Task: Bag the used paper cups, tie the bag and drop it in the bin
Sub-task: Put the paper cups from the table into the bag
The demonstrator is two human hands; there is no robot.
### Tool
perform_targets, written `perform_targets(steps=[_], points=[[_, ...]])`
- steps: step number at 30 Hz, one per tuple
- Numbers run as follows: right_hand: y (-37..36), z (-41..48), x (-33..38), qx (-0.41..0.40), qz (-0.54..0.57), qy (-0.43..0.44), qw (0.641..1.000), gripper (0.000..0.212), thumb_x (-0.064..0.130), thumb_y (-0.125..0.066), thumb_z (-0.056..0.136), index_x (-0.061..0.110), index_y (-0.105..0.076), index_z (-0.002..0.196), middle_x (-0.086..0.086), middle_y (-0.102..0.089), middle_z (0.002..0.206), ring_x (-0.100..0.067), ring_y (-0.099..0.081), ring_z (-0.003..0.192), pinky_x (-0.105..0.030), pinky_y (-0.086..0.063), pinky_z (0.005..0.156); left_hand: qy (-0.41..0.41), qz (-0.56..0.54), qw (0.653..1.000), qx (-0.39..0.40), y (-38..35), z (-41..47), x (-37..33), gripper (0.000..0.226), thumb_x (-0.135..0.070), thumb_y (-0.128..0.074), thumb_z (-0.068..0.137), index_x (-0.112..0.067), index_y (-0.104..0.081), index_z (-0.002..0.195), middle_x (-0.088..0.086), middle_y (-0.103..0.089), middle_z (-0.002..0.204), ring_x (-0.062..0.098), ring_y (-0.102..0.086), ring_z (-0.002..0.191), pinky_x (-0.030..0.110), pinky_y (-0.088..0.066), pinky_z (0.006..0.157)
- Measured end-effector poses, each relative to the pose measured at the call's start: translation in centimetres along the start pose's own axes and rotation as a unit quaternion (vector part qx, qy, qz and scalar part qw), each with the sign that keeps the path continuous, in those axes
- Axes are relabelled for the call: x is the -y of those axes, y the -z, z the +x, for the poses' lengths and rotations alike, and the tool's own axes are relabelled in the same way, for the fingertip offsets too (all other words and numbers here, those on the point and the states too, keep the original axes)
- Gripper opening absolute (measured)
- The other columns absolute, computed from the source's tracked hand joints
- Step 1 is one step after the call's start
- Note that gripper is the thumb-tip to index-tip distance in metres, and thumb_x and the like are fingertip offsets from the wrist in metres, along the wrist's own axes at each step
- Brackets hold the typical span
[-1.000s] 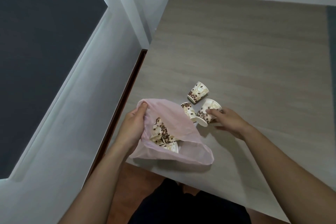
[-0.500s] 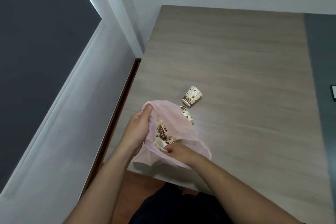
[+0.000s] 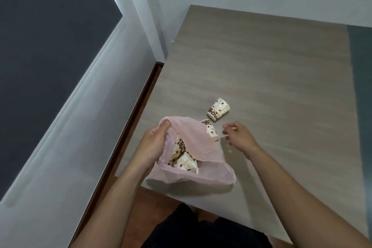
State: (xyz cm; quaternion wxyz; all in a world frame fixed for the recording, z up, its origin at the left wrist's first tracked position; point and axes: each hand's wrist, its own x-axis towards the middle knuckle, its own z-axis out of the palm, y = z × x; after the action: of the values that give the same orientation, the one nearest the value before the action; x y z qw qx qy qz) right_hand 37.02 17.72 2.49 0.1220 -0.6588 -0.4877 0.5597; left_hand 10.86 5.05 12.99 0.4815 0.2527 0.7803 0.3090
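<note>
A person's left hand (image 3: 154,140) pinches the rim of a pink bag (image 3: 198,147) on a wood-grain table (image 3: 261,66), cups (image 3: 184,160) visible inside. The right hand (image 3: 238,136), empty with fingers loosely curled, hovers at the bag's three o'clock. One cup (image 3: 210,130) lies against the bag; another (image 3: 218,109) lies at one o'clock.

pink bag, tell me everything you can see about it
The pink bag is thin, translucent plastic, crumpled and slack. It lies on the wooden table near its front left corner. Its mouth gapes towards the camera, and the left hand pinches its far left rim and lifts it. Several paper cups printed with coffee beans lie tumbled inside. Another cup lies against its far edge, partly covered by it. The right hand hovers beside it without touching.
</note>
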Motion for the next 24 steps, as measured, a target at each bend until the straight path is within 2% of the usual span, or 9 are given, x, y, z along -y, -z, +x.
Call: perform_targets(steps=[2, 6, 8, 10, 13, 16, 20, 22, 24], points=[[-0.8, 1.1, -0.9, 0.009, 0.049, -0.068, 0.996, 0.020, 0.030, -0.061, 0.111, 0.021, -0.071, 0.125, -0.006, -0.076, 0.115, -0.023, -0.068, 0.096, -0.046, -0.060, 0.093, 0.009, 0.000, 1.000, -0.012, 0.2, 0.0, 0.7, 0.053, -0.068, -0.049, 0.111, -0.025, -0.076, 0.097, -0.010, -0.076, 0.081, 0.003, -0.074, 0.074, 0.032, -0.050, 0.071], [-3.2, 1.4, -1.4, 0.080, 0.268, -0.240, 0.930, 0.012, 0.023, -0.064, 0.110, 0.015, -0.071, 0.105, -0.005, -0.057, 0.066, -0.018, -0.047, 0.055, -0.032, -0.045, 0.056, 0.017, 0.005, 1.000, -0.018, 0.5, 0.5, 1.8, 0.062, -0.071, -0.051, 0.108, -0.017, -0.078, 0.092, -0.007, -0.072, 0.062, -0.006, -0.068, 0.054, 0.037, -0.050, 0.072], [-4.3, 1.6, -1.2, 0.077, 0.354, -0.257, 0.896, 0.015, 0.022, -0.064, 0.111, 0.014, -0.073, 0.101, -0.008, -0.072, 0.082, -0.021, -0.062, 0.067, -0.039, -0.062, 0.077, 0.011, 0.008, 1.000, -0.024, 0.8, 0.5, 2.0, 0.056, -0.074, -0.052, 0.106, -0.027, -0.079, 0.091, -0.015, -0.075, 0.064, -0.011, -0.069, 0.057, 0.035, -0.051, 0.072], [-4.8, 1.7, -1.0, 0.073, 0.374, -0.247, 0.891, 0.019, 0.025, -0.065, 0.111, 0.016, -0.074, 0.098, -0.003, -0.077, 0.102, -0.020, -0.069, 0.088, -0.045, -0.055, 0.107, 0.003, 0.011, 1.000, -0.017, 1.1, 0.2, 2.0, 0.061, -0.077, -0.052, 0.103, -0.023, -0.080, 0.094, -0.017, -0.072, 0.066, -0.004, -0.073, 0.064, 0.035, -0.051, 0.074], [-4.3, 1.4, -1.0, 0.041, 0.326, -0.231, 0.916, 0.015, 0.029, -0.077, 0.103, 0.016, -0.079, 0.096, 0.002, -0.078, 0.090, -0.014, -0.068, 0.076, -0.042, -0.049, 0.093, 0.011, 0.000, 1.000, -0.008, 1.5, 0.1, 2.1, 0.075, -0.076, -0.052, 0.104, -0.006, -0.080, 0.111, 0.020, -0.081, 0.089, 0.032, -0.082, 0.087, 0.045, -0.061, 0.087], [-2.7, 1.3, -1.2, -0.041, 0.266, -0.182, 0.946, 0.017, 0.033, -0.085, 0.095, 0.017, -0.082, 0.098, -0.004, -0.081, 0.089, -0.021, -0.065, 0.072, -0.035, -0.046, 0.071, 0.010, -0.024, 1.000, 0.000, 1.7, 0.1, 2.4, 0.072, -0.076, -0.056, 0.101, -0.009, -0.084, 0.108, 0.025, -0.083, 0.105, 0.039, -0.082, 0.105, 0.047, -0.061, 0.091], [-0.1, 0.4, -0.3, -0.074, 0.287, -0.099, 0.950, 0.021, 0.028, -0.073, 0.092, 0.016, -0.086, 0.080, 0.000, -0.082, 0.079, -0.014, -0.070, 0.063, -0.031, -0.050, 0.063, 0.009, -0.032, 0.999, 0.012, 1.9, 0.3, 2.5, 0.066, -0.079, -0.058, 0.099, -0.020, -0.087, 0.104, 0.021, -0.085, 0.104, 0.033, -0.084, 0.104, 0.044, -0.059, 0.091], [0.3, -1.0, 0.7, -0.031, 0.301, -0.055, 0.952, 0.026, 0.029, -0.068, 0.087, 0.019, -0.087, 0.071, 0.004, -0.079, 0.072, -0.006, -0.071, 0.059, -0.030, -0.057, 0.062, 0.010, -0.046, 0.999, 0.018, 2.0, 0.5, 2.7, 0.050, -0.077, -0.056, 0.101, -0.039, -0.089, 0.098, 0.004, -0.090, 0.100, 0.016, -0.086, 0.095, 0.045, -0.064, 0.092], [-0.1, -3.0, 1.5, 0.048, 0.267, -0.002, 0.962, 0.023, 0.039, -0.071, 0.075, 0.023, -0.087, 0.072, 0.004, -0.079, 0.076, -0.005, -0.070, 0.068, -0.025, -0.059, 0.063, 0.016, -0.070, 0.997, 0.019, 2.1, 0.7, 2.7, 0.049, -0.077, -0.057, 0.100, -0.041, -0.090, 0.099, -0.005, -0.090, 0.104, 0.009, -0.086, 0.096, 0.043, -0.063, 0.094]])
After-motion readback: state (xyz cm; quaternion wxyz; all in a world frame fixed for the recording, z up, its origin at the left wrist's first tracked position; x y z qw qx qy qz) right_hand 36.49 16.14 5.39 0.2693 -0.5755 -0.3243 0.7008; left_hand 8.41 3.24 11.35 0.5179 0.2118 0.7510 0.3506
